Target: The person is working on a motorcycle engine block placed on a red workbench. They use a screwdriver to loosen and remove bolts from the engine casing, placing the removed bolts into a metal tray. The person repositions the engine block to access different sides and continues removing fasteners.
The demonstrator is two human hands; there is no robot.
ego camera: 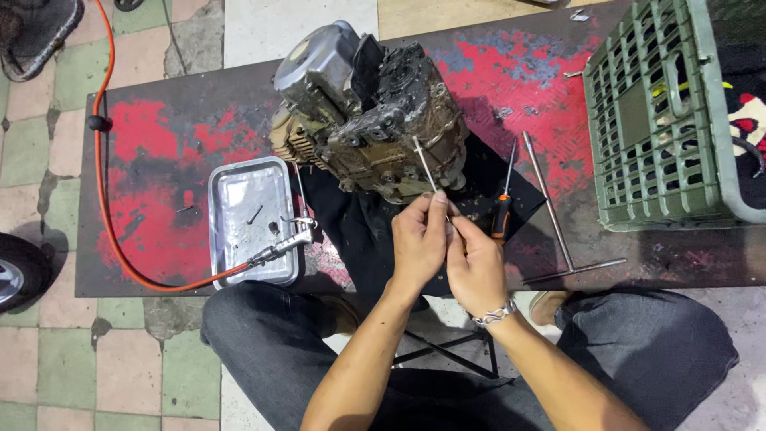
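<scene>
Now pinching a thin metal rod (424,162) near frame middle: left hand (418,239) closed on it, right hand (475,267) curled just beside. Looks stiff, light, probably greasy and slippery. Best gripped low, near the dirty engine (367,112).

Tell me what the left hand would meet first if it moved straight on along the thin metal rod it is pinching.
Probably the grimy grey metal engine block. The left hand holds the thin metal rod, which points up toward the block's lower edge; depth is unclear from this one view.
</scene>
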